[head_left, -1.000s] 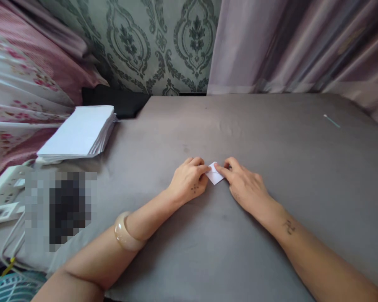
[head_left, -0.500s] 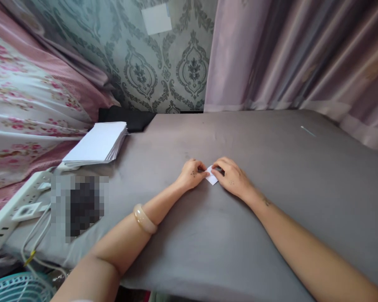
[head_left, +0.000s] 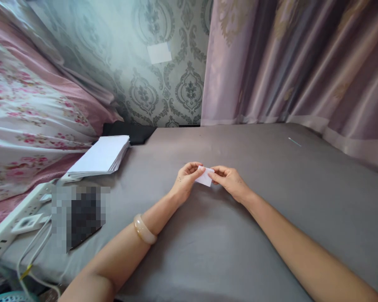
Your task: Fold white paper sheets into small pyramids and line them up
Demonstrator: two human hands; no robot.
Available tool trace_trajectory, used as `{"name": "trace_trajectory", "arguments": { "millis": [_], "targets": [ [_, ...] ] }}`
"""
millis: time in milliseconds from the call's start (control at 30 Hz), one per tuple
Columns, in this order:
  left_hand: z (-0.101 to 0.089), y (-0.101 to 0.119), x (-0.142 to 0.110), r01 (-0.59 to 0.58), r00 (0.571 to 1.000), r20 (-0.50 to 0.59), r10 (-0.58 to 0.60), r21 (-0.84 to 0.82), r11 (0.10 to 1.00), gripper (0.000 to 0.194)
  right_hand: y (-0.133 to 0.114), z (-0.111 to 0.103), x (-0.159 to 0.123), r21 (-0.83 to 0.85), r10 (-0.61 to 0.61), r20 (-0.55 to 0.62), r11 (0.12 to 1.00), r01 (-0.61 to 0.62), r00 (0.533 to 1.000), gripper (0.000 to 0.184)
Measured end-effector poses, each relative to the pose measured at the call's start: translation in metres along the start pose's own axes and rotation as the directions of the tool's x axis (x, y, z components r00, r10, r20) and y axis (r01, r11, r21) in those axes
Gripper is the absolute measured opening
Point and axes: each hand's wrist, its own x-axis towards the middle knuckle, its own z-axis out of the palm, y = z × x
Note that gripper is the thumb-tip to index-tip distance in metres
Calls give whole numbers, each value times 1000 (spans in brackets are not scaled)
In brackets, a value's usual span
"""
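A small folded piece of white paper (head_left: 204, 178) is held between my two hands, over the middle of the grey cloth-covered surface (head_left: 207, 251). My left hand (head_left: 188, 179) pinches its left side, thumb on top. On the other side my right hand (head_left: 229, 180) grips the right edge between thumb and fingers. The fingers behind the paper are partly hidden. A pale bangle (head_left: 144, 229) circles my left forearm.
A stack of white paper (head_left: 99, 155) lies at the left, by a black folded item (head_left: 135, 132). A white power strip (head_left: 19, 220) with cables runs along the left edge. A thin stick (head_left: 294, 141) lies at the far right. Curtains (head_left: 254, 75) hang behind.
The paper was down near the surface with my fingers curled over it; now both hands hold it turned, with thumbs on top. The camera view has tilted up slightly.
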Motion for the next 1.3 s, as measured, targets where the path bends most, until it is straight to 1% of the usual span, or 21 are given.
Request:
{"name": "trace_trajectory", "arguments": {
  "millis": [67,133,267,333,367,433,467,533,600,667,733,800,833,900,967,1000,1067,1100,1167,1233,1300],
  "targets": [
    [3,0,-3,40,999,28,-39,-26,999,43,2,6,-1,150,60,-60,987,-50,996,33],
    [4,-1,-6,60,997,47,-58,-25,998,42,3,10,-1,280,114,-85,956,-86,990,34],
    [2,0,-7,53,998,24,-53,5,999,31,5,13,-3,387,166,-59,913,-131,984,34],
    [-1,1,-5,27,999,24,-29,72,997,27,6,11,-3,346,153,-44,929,-128,987,33],
    [-2,1,-4,-3,1000,22,0,139,990,25,7,10,-2,280,123,-56,955,-103,991,31],
    [-7,1,-1,-112,993,11,115,340,934,19,9,7,0,41,-5,-125,999,10,992,29],
    [-9,0,1,-182,980,16,196,455,871,16,10,5,1,-112,-105,-163,990,87,981,28],
    [-14,-1,4,-326,927,74,368,645,691,10,12,1,2,-390,-323,-183,891,233,928,27],
    [-18,-3,6,-460,842,194,502,745,484,9,13,-3,2,-561,-489,-117,751,349,864,19],
    [-21,-3,6,-570,743,350,570,778,266,13,14,-7,0,-676,-591,-24,603,423,806,11],
    [-22,-2,5,-631,648,499,575,775,39,17,13,-9,-3,-790,-647,68,430,437,760,14],
    [-22,-1,3,-641,589,615,524,751,-161,20,11,-11,-7,-881,-651,165,239,407,741,20],
    [-22,0,3,-633,581,653,487,738,-234,21,10,-11,-8,-909,-633,211,154,388,745,22],
    [-21,0,1,-617,598,690,408,721,-316,25,8,-9,-11,-933,-569,280,30,359,773,25],
    [-20,-1,0,-613,640,692,333,722,-323,28,7,-7,-13,-937,-485,317,-29,347,815,27],
    [-20,-3,-1,-614,666,684,298,729,-302,29,8,-5,-15,-938,-440,323,-34,344,838,27],
    [-20,-5,-3,-614,722,648,243,762,-208,28,9,-3,-18,-942,-361,308,12,335,880,26],
    [-21,-6,-4,-600,755,615,230,788,-136,26,11,-3,-19,-944,-331,286,64,324,899,25],
    [-23,-7,-6,-532,830,511,223,845,44,20,13,-5,-18,-934,-288,221,213,288,932,22],
    [-25,-6,-7,-419,903,379,201,881,219,13,14,-8,-15,-891,-249,155,383,244,956,20],
    [-26,-3,-7,-304,952,267,152,889,342,12,15,-12,-11,-829,-205,88,528,186,975,19]
  ]
}}
